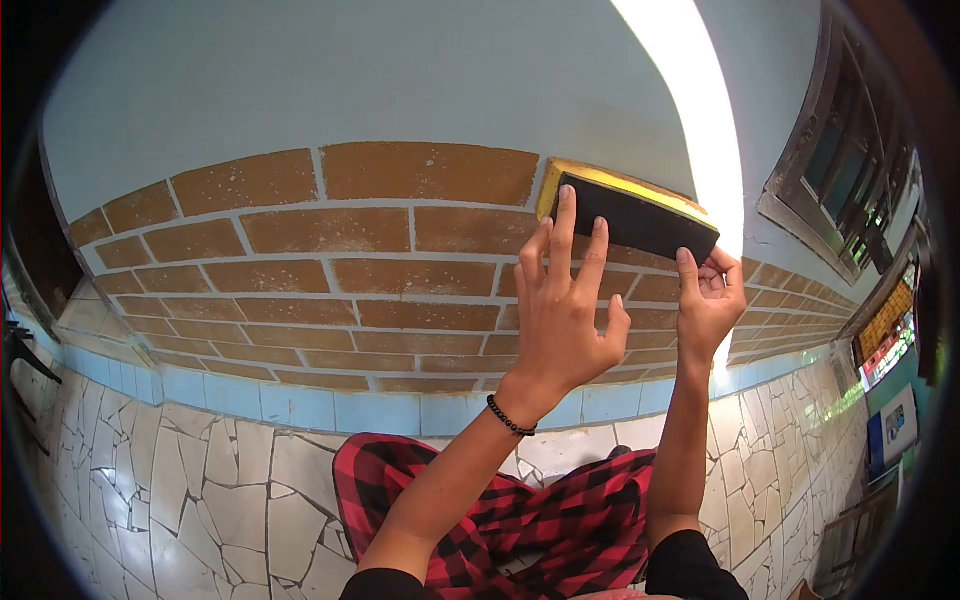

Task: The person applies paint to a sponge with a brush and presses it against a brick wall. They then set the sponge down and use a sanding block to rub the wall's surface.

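Note:
A rectangular sponge block [640,222], with a black back and a yellow edge, lies tilted against the wall at the right end of the top row of painted bricks. Fingers spread, my left hand [568,310] rests its fingertips on the black back near the block's left half; a dark beaded bracelet circles that wrist. My right hand [712,300] pinches the lower right corner of the block, thumb on the black side. The wall surface directly behind the block is hidden.
Brown painted bricks [370,230] with pale lines between them cover the lower grey-blue wall [400,80]. Light-blue tiles [375,412] run along its base, above a floor of irregular stone pieces [230,510]. A dark-framed window [815,180] and bright sunlight strip [705,90] are at right.

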Motion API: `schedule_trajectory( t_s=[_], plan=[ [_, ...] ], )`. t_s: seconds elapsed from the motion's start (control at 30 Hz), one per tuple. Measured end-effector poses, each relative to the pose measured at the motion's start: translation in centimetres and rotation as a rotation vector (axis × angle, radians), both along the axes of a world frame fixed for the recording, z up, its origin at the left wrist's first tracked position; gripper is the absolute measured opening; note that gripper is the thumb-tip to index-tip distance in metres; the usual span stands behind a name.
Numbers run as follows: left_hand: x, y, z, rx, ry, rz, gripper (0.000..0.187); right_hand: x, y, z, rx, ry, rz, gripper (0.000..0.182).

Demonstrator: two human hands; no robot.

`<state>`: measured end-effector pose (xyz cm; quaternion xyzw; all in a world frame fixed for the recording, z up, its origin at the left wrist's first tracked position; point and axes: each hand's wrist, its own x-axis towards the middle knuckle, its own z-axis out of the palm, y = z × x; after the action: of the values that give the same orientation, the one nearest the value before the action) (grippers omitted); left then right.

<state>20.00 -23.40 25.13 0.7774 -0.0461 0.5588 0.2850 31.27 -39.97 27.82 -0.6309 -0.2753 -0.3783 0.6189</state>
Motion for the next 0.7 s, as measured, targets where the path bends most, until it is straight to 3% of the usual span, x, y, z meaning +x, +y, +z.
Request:
schedule_trajectory(
  t_s=[0.7],
  plan=[
    [0.2,0.1,0.0,0.077,0.034,0.086,0.072,1.2,0.3,-0.4,0.056,-0.028,0.016,0.048]
  ],
)
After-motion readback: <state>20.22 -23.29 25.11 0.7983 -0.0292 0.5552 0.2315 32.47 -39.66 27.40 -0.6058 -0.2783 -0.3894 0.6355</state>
